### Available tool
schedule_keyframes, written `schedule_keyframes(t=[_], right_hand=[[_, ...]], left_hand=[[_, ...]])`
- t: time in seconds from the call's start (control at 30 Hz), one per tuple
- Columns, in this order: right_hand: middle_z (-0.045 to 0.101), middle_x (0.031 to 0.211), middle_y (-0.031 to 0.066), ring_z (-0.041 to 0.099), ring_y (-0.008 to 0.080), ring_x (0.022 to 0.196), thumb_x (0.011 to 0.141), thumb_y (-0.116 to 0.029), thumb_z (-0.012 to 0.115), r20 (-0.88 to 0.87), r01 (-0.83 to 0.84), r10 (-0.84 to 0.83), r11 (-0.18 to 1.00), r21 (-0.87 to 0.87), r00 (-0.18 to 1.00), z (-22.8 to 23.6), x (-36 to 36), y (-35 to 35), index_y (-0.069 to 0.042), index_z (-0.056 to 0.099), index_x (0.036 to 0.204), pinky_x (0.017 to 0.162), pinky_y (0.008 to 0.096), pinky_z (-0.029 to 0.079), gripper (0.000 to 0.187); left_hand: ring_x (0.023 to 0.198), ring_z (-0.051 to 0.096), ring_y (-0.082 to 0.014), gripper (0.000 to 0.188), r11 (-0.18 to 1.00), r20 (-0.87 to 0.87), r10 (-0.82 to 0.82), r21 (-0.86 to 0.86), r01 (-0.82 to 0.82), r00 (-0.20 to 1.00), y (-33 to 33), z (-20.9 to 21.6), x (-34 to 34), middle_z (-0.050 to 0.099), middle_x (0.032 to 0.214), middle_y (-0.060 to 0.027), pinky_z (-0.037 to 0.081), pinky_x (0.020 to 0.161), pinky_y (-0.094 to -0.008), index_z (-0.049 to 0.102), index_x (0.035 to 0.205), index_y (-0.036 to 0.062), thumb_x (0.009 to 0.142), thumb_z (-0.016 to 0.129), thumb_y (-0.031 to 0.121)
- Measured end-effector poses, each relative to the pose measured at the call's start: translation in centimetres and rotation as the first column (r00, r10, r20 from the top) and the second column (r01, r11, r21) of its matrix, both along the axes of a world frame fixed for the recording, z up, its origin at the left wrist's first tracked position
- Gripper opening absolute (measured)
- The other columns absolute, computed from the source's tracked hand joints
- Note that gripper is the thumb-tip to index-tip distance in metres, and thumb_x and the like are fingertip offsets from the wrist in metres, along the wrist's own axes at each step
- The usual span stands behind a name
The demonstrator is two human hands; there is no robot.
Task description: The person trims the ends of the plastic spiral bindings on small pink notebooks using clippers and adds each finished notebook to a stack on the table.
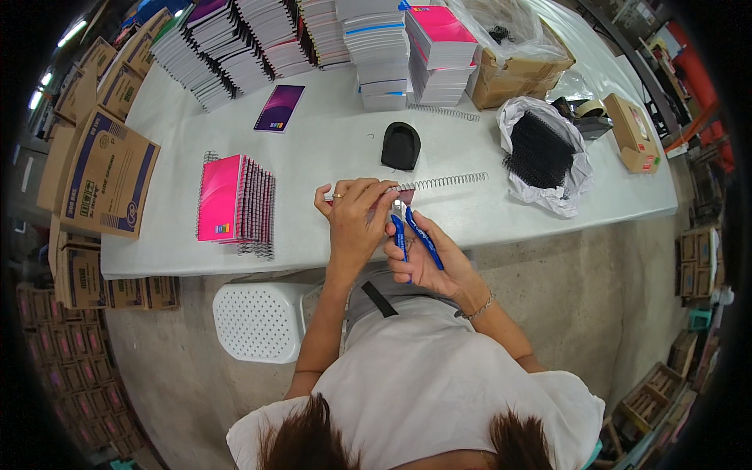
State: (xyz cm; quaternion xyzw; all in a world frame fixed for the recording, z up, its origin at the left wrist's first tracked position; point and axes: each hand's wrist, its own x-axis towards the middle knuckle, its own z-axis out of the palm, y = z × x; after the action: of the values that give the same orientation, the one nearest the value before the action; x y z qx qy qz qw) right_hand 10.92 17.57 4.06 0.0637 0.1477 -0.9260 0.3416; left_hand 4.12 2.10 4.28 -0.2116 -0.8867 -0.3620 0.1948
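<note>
Around a pair of blue-handled pliers [423,239] my right hand [435,262] is closed. The jaws of the pliers meet a metal spiral wire [450,182] near my left fingers, and the wire's free length sticks out to the right. My left hand [358,205] is closed over a thin notebook [404,197] at the table's near edge, mostly hidden beneath the fingers. A black cup-shaped holder [400,146] sits just beyond my hands. To their left stands a stack of pink spiral notebooks [222,200].
A purple notebook cover [280,108] lies farther back on the white table [329,129]. Tall paper stacks [376,59] line the back. At right are a paper-wrapped bundle of black coils [540,149], a tape dispenser [589,117] and cardboard boxes [633,135]. A white stool [258,321] stands below.
</note>
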Motion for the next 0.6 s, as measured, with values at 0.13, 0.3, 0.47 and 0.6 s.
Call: schedule_keyframes(t=[0.13,0.3,0.47,0.6], right_hand=[[0.049,0.080,0.0018,0.046,0.0117,0.061,0.108,-0.055,0.038,-0.045,0.016,-0.013,0.997,0.069,0.999,-0.1,0.2,-0.2,-0.012,0.052,0.111,0.054,0.0256,0.039,0.045],[0.048,0.077,0.0006,0.044,0.0097,0.058,0.108,-0.054,0.039,-0.069,0.023,-0.014,0.992,0.121,0.998,-0.3,0.0,0.2,-0.011,0.052,0.111,0.050,0.0242,0.036,0.044],[0.047,0.078,-0.0025,0.042,0.0058,0.059,0.107,-0.050,0.046,-0.293,0.136,0.232,0.522,0.842,0.928,0.5,0.4,3.1,-0.010,0.056,0.111,0.049,0.0223,0.036,0.041],[0.046,0.080,-0.0045,0.044,0.0051,0.067,0.105,-0.050,0.050,-0.382,0.336,0.221,0.219,0.916,0.897,3.6,0.3,12.0,-0.009,0.059,0.117,0.059,0.0226,0.038,0.043]], left_hand=[[0.103,0.058,-0.0147,0.016,1.000,0.007,0.001,-0.003,-0.001,1.000,0.0,0.0,0.0,0.072,0.101,0.0047,0.019,0.107,-0.0465,0.079,0.102,0.0171,0.092,0.071,0.027],[0.102,0.058,-0.0150,0.015,1.000,-0.006,0.008,0.007,-0.008,1.000,0.3,-0.2,-0.2,0.072,0.101,0.0046,0.019,0.107,-0.0466,0.078,0.101,0.0161,0.093,0.070,0.027],[0.102,0.057,-0.0161,0.014,0.999,-0.030,0.023,-0.044,-0.025,0.999,0.2,-0.6,0.0,0.069,0.100,0.0033,0.018,0.108,-0.0466,0.074,0.103,0.0141,0.094,0.067,0.023],[0.111,0.055,-0.0190,0.018,1.000,0.011,-0.010,-0.025,0.010,1.000,-0.2,0.7,0.7,0.065,0.108,-0.0013,0.018,0.112,-0.0461,0.069,0.112,0.0134,0.095,0.063,0.015]])
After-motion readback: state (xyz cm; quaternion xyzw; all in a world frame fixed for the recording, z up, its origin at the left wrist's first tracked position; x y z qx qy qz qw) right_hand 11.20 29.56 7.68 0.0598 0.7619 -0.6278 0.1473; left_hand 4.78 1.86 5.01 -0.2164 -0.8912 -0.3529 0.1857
